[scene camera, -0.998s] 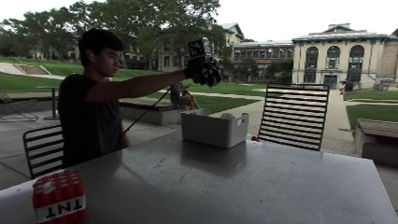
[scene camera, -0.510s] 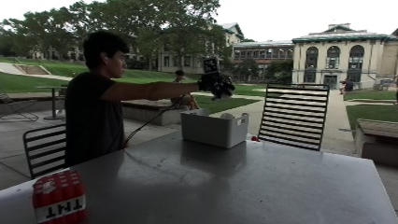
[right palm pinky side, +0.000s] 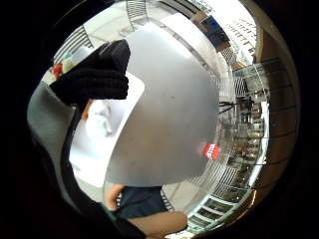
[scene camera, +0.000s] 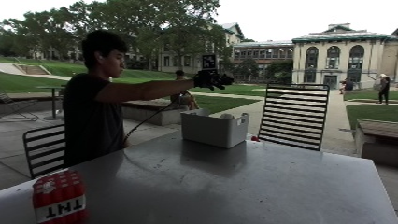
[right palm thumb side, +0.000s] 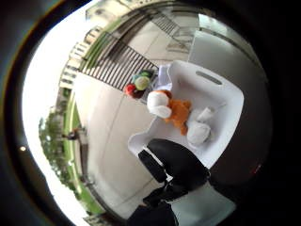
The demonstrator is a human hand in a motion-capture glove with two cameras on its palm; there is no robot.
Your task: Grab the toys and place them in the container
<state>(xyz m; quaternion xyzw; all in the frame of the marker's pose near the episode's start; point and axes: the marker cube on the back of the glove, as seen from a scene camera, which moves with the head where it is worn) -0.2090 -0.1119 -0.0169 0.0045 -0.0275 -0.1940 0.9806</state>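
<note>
Orange plush toy (right palm thumb side: 178, 115) apparently inside container (scene camera: 213, 128), seen only from palm.

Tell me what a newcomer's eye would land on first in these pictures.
First, the gloved right hand, stretched out in the air above the white container at the far edge of the grey table. Next, the orange and white plush toy lying inside that container. Then the red TNT block, standing alone at the table's near corner, away from the container.
</note>
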